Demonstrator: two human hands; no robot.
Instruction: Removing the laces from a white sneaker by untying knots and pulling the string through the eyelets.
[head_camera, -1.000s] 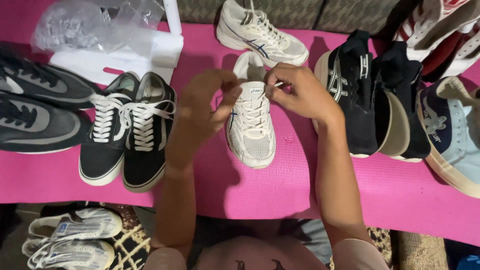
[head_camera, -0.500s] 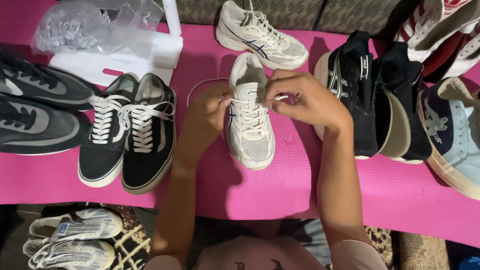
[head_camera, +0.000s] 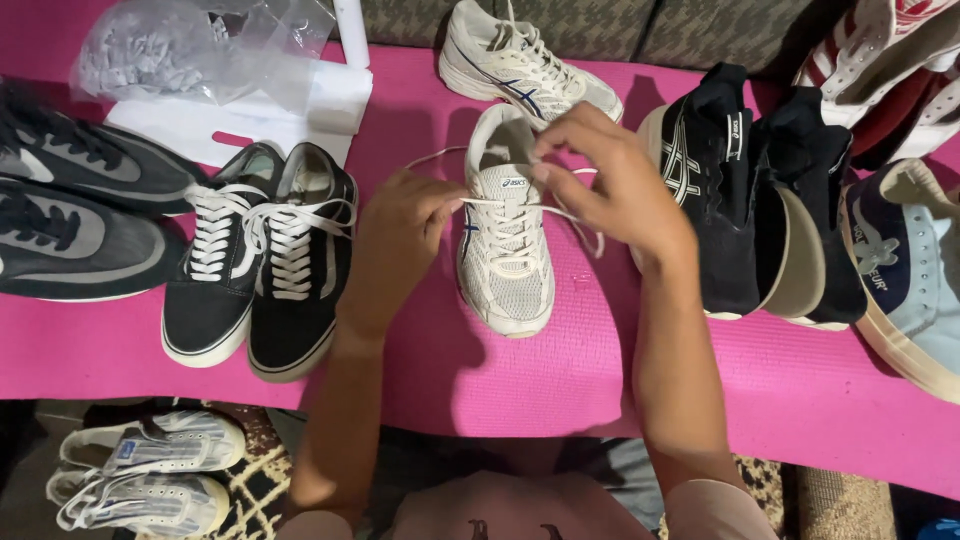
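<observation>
A white mesh running shoe (head_camera: 508, 262) with blue trim lies toe-towards-me on a pink mat (head_camera: 470, 375). My left hand (head_camera: 405, 235) pinches the left end of its white lace (head_camera: 480, 204) beside the shoe's tongue. My right hand (head_camera: 605, 175) is above the shoe's collar, fingers closed on the other lace end, which loops down to the right. The lace is stretched taut across the top eyelets between both hands.
The matching white shoe (head_camera: 525, 70) lies behind. A black low-top pair with white laces (head_camera: 262, 255) is left, grey-black sneakers (head_camera: 75, 205) farther left. Black sneakers (head_camera: 745, 190) and a light blue shoe (head_camera: 905, 265) are right. A clear plastic bag (head_camera: 190, 50) and white canvas shoes (head_camera: 140, 470) lie at the edges.
My right hand has lifted and moved up over the shoe's collar, drawing out lace. My left hand has pulled slightly left and down, tightening the lace across the tongue.
</observation>
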